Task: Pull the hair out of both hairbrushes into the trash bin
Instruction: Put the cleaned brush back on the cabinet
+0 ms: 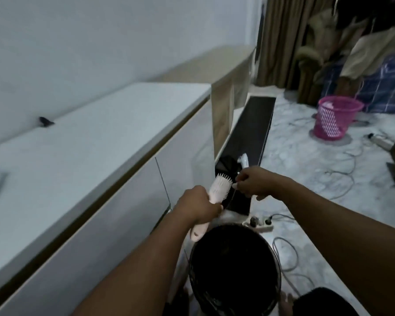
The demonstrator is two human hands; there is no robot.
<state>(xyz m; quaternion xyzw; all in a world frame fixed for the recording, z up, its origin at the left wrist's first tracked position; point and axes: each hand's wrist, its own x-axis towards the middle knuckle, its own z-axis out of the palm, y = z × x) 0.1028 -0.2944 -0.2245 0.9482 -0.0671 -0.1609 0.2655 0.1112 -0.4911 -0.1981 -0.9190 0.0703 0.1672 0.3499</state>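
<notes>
Marble floor (306, 156), round black bin (234, 265), bristly hairbrush (218, 189)

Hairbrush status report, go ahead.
Left hand grips pale hairbrush by handle. Right hand pinches hair at bristles. Black trash bin directly below. Nothing in the way.

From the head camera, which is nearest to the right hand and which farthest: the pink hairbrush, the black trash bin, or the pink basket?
1. Pink hairbrush: just left of the right hand, whose fingertips pinch at its bristles; the left hand holds its handle.
2. Black trash bin: below the hands, close to the person.
3. Pink basket: far across the floor, upper right.
</notes>
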